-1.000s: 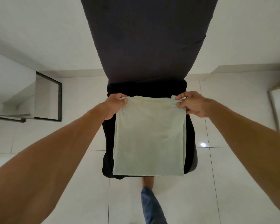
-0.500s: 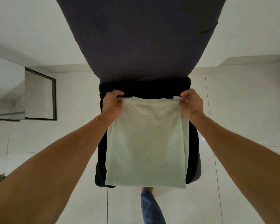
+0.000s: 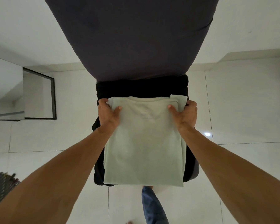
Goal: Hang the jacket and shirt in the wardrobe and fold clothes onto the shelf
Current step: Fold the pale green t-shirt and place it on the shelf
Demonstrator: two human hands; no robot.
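A pale green folded garment (image 3: 144,151) lies flat on the black seat of a chair (image 3: 141,88), its far edge folded over. My left hand (image 3: 109,113) grips the garment's far left corner, thumb on top and fingers underneath. My right hand (image 3: 184,113) grips the far right corner the same way. The chair's dark purple backrest (image 3: 131,38) rises just beyond the garment.
White tiled floor (image 3: 241,110) surrounds the chair. A black-framed glass panel (image 3: 39,94) stands at the left by the wall. A dark striped cloth (image 3: 2,185) shows at the lower left edge. A leg in blue jeans (image 3: 152,206) is below the seat.
Both hands have shifted from pinching the top corners to gripping the sides, thumbs on top. The garment's far edge now shows an extra folded layer. The view moved closer.
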